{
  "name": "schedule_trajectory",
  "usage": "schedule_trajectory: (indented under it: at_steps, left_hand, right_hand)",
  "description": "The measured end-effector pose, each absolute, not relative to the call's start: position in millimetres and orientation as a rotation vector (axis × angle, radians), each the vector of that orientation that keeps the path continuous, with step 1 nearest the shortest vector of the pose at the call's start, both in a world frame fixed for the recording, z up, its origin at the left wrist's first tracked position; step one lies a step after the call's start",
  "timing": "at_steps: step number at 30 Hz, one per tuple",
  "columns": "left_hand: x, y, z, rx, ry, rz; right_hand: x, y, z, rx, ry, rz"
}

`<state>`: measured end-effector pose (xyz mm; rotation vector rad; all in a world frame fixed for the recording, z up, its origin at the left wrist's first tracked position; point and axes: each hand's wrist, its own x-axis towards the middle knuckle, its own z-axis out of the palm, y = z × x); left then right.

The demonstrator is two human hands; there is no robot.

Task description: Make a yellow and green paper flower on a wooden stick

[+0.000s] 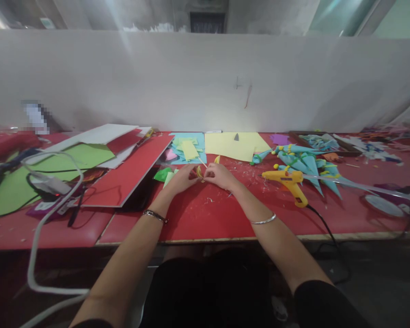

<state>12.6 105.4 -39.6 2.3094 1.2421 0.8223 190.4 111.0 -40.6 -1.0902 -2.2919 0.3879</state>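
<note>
My left hand (184,179) and my right hand (221,176) meet low over the red table top. Between the fingertips of the left one, in a pinch, is a small curved yellow paper piece (199,171). The right fingers are also closed, close beside that piece; what they grip is hidden. A thin pale stick (202,161) slants up from the right fingertips towards yellow paper slips (189,149). Just behind the right hand shows another small yellow curved piece (217,159).
A yellow glue gun (287,180) with a black cord lies to the right, before several light-blue paper cones (305,164). Yellow sheets (230,146) lie behind my hands. Leftward are a red board (126,177), a green sheet (89,157), a power strip (49,184) and a white looped cable (37,232).
</note>
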Motion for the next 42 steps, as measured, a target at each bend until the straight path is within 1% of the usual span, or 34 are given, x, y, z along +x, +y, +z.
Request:
schedule_trajectory:
  at_steps: [10, 30, 36, 42]
  left_hand:
    - [15.9, 102.9, -36.5, 2.395, 1.186, 0.747]
    - [14.9, 104.6, -38.4, 2.333, 1.079, 0.713]
    - [10.5, 108.9, -42.2, 2.330, 1.248, 0.789]
    - [5.3, 114.2, -46.2, 2.379, 1.428, 0.843]
  right_hand:
    - [191.9, 110.1, -37.2, -1.065, -2.375, 0.485]
    - [186.1, 108.1, -41.3, -1.039, -2.347, 0.406]
    - [187.9, 107.8, -41.2, -1.070, -2.337, 0.393]
    - [189.8, 107.3, -38.9, -1.215, -2.335, 0.320]
